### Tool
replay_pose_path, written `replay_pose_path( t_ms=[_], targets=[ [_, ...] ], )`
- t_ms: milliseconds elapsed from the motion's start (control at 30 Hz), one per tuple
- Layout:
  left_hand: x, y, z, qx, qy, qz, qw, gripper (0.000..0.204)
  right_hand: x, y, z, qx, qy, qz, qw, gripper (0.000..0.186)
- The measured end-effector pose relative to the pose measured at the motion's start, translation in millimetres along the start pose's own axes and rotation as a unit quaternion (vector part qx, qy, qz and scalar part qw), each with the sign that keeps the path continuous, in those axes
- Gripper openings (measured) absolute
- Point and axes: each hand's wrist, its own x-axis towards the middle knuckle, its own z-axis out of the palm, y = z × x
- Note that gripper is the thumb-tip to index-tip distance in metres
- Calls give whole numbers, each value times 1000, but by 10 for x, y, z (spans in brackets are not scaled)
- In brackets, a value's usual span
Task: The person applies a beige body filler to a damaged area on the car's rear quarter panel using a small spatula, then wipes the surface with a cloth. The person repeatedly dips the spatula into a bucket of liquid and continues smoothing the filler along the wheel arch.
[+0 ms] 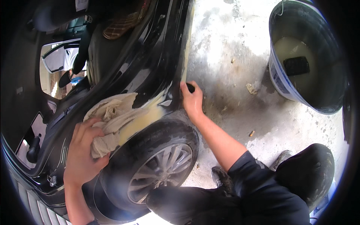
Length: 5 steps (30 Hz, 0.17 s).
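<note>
My left hand (83, 153) is closed around a crumpled beige cloth (110, 116), which lies against the black car body (150, 60) just above the wheel arch. A strip of yellowish filler (140, 122) runs along the arch beside the cloth. Farther along, my right hand (192, 100) grips a small black pad (190, 88) at the lower edge of the car's side, where more pale filler shows. Fingers cover most of the pad, so its full shape is hidden. Below both hands is the wheel (161, 165), with its silver spoked rim.
On the right stands a bucket (275, 71) of cloudy water with a dark block (296, 66) in it. Small debris (251, 88) and wet patches dot the concrete floor (225, 48). My bent knees are close to the wheel. The car's doorway is open at the left.
</note>
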Motion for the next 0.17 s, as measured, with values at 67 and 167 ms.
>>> replay_pose_path(
  t_ms=[67,167],
  targets=[
    [-35,-14,8,-4,6,4,1000,60,-113,122,-16,-4,-4,12,1000,32],
    [-43,14,-29,-6,-6,-4,1000,58,-260,273,39,-14,-1,-29,999,33]
  ],
)
